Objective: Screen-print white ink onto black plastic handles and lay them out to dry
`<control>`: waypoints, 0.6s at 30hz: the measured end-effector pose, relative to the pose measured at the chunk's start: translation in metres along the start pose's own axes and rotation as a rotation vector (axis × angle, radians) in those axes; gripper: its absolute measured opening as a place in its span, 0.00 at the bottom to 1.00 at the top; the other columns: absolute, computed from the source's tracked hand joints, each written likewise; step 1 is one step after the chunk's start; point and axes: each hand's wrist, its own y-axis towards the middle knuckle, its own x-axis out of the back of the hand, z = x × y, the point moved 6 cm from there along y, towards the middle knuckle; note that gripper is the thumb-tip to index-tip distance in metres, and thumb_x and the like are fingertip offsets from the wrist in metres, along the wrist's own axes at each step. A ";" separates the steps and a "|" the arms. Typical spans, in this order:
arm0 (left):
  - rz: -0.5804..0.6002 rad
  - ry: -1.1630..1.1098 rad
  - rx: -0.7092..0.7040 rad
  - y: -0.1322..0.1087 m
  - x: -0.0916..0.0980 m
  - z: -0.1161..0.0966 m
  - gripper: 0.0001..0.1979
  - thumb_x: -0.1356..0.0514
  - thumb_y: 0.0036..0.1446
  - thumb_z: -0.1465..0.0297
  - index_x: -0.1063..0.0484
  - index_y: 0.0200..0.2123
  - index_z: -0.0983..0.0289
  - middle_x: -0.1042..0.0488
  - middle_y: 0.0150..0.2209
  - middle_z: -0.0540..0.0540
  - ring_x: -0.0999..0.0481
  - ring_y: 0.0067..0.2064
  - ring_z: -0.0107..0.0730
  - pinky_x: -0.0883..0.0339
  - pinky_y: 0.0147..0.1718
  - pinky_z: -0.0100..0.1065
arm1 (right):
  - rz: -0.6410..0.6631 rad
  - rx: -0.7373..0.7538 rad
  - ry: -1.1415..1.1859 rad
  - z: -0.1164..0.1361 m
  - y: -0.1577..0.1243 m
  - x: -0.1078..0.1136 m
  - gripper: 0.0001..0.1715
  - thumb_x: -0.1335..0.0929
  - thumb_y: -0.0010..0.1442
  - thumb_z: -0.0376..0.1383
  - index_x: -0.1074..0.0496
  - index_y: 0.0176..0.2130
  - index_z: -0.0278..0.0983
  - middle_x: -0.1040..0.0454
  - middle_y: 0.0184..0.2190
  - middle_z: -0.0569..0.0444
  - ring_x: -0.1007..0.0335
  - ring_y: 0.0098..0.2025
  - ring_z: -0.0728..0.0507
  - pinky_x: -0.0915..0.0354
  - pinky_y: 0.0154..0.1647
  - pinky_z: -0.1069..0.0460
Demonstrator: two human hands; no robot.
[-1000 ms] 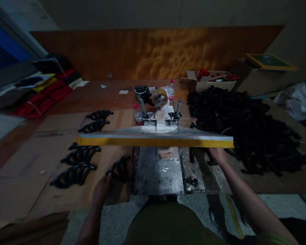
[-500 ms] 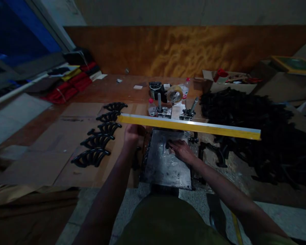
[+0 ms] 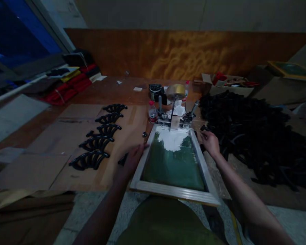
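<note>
Nearest, the screen frame (image 3: 173, 192) lies flat on the surface (image 3: 66, 136), its green mesh up with white ink (image 3: 172, 140) pooled at the far end. The left hand (image 3: 131, 162) rests with fingers loosely spread against the frame's left rail, gripping nothing; the right hand (image 3: 210, 143) lies just beside the right rail's far part, fingers loosely curled, and I cannot tell whether it touches the rail. To seat the frame well, both hands should press the rails evenly so that the mesh lies flat with no shift sideways. Left of the frame a row of black curved parts (image 3: 97, 143) lies on cardboard; farther right is a large heap of black parts (image 3: 255, 136). Beyond the frame stand the hinge clamps (image 3: 174, 117) and a tape roll (image 3: 175, 90). Half a second ago the frame was raised on its hinge, yellow edge toward the camera, with the right hand on the plate beneath; now it is down
</note>
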 end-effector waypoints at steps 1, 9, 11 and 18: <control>0.017 0.018 0.028 -0.003 -0.004 0.014 0.25 0.47 0.61 0.53 0.24 0.51 0.62 0.23 0.53 0.58 0.28 0.58 0.45 0.40 0.61 0.45 | -0.026 0.066 -0.012 0.012 0.011 0.003 0.22 0.38 0.63 0.37 0.26 0.53 0.34 0.26 0.52 0.40 0.33 0.56 0.33 0.38 0.58 0.38; 0.046 -0.072 0.108 0.006 -0.034 0.085 0.34 0.40 0.56 0.56 0.36 0.63 0.67 0.32 0.62 0.65 0.32 0.62 0.47 0.40 0.61 0.45 | 0.356 0.336 -0.286 0.127 0.036 -0.063 0.17 0.36 0.60 0.28 0.28 0.49 0.30 0.26 0.46 0.39 0.31 0.48 0.37 0.35 0.48 0.47; 0.053 -0.087 0.122 0.007 -0.035 0.090 0.33 0.39 0.56 0.55 0.34 0.61 0.66 0.30 0.61 0.65 0.31 0.62 0.48 0.39 0.61 0.45 | 0.433 0.332 -0.344 0.127 0.018 -0.072 0.13 0.37 0.60 0.27 0.28 0.45 0.30 0.25 0.43 0.40 0.30 0.44 0.38 0.36 0.44 0.49; 0.030 -0.130 0.193 0.004 -0.033 0.089 0.26 0.39 0.57 0.59 0.29 0.56 0.65 0.26 0.57 0.63 0.27 0.58 0.48 0.34 0.57 0.44 | 0.601 0.736 -0.211 0.125 -0.045 -0.059 0.14 0.36 0.54 0.23 0.29 0.40 0.33 0.26 0.39 0.45 0.33 0.44 0.41 0.38 0.44 0.50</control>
